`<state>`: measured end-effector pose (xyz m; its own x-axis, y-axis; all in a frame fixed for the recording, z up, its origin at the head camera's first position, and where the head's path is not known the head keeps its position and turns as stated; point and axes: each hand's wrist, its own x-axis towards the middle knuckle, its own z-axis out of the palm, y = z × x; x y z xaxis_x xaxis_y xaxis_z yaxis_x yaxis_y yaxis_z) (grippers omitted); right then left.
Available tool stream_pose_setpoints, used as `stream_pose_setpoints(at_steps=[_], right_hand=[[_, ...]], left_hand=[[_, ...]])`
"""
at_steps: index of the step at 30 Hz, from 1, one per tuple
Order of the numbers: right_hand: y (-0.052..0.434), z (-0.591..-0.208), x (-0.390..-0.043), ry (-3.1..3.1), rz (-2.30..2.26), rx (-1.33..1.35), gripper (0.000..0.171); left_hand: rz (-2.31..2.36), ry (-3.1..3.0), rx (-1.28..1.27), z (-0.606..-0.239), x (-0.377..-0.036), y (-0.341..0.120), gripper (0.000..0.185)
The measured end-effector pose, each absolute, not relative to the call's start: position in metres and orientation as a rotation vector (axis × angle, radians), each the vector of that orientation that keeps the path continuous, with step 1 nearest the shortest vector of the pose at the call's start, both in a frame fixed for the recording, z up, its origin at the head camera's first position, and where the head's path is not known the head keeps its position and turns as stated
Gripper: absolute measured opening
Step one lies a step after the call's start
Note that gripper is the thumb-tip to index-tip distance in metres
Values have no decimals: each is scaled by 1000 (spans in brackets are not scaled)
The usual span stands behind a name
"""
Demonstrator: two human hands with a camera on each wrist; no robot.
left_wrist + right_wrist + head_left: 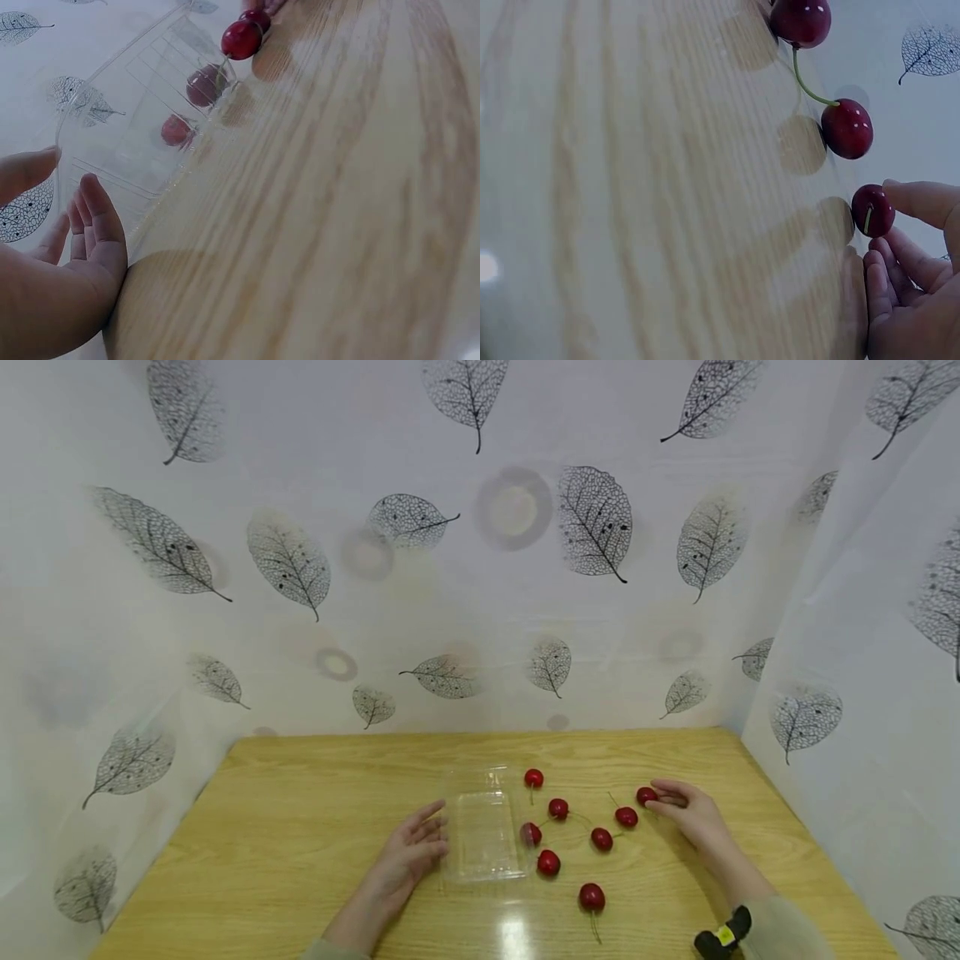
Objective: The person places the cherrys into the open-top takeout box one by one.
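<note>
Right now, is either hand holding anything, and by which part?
The right hand pinches a cherry by its round body between fingertips. The left hand holds nothing, resting beside the clear plastic tray.

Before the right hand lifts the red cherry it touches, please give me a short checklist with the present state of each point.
1. Right hand fingertips touch the far-right red cherry: ok.
2. Cherry fully pinched: cannot tell; the right wrist view shows contact on one side only.
3. Clear plastic tray lies open on the wooden table: ok.
4. Left hand rests beside the tray with relaxed fingers: ok.
5. Neighbouring cherry apart from the fingers: ok.
6. All cherries outside the tray: cannot tell; one cherry sits at its edge.
</note>
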<state>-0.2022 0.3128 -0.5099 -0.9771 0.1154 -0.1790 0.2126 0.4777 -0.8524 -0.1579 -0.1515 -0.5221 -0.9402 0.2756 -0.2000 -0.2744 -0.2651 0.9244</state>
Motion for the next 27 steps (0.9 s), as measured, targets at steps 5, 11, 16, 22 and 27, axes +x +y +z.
stream_pose_setpoints(at_steps=[5, 11, 16, 22, 27], right_hand=[[306, -508, -202, 2670, -1481, 315, 58], [302, -505, -202, 2685, -1455, 356, 56], [301, -504, -202, 2685, -1464, 364, 56], [304, -503, -204, 2678, -1478, 358, 58], [308, -499, -204, 2598, -1520, 396, 64]], left_hand=[[2249, 1639, -2, -519, -158, -155, 71], [2239, 1611, 17, -518, -159, -159, 70], [2263, 1576, 40, -518, -160, -162, 68], [2274, 1566, 44, -519, -161, -165, 64], [2261, 1578, 21, -519, -161, -166, 66]])
